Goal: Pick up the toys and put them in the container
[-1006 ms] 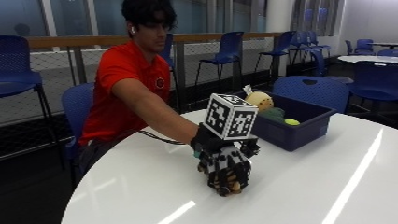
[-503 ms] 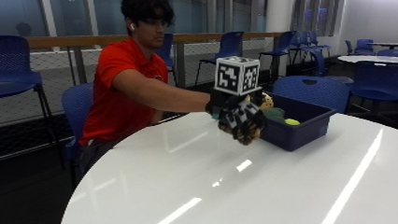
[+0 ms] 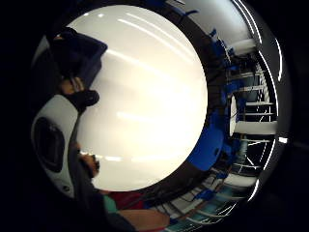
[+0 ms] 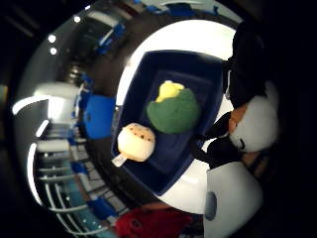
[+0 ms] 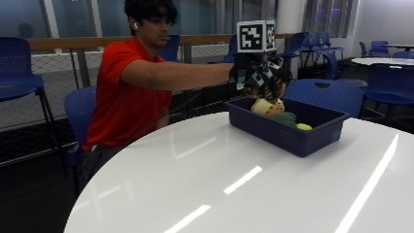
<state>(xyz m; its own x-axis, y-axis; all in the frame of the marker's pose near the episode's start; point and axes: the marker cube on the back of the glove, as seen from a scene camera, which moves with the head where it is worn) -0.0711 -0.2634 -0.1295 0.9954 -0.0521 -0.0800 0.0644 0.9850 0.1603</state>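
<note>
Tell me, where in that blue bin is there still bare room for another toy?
In the blue bin, bare floor shows along the wall beside the cream toy and green toy, and at the far end beyond the yellow toy. The middle is crowded. The white table in front of the bin is bare.

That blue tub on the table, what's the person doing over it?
A person seated at the white table holds their gloved right hand above the blue container, with a tan toy in its grip, not yet dropped. Already inside the container lie a green plush toy, a yellow one and a cream-coloured one.
</note>
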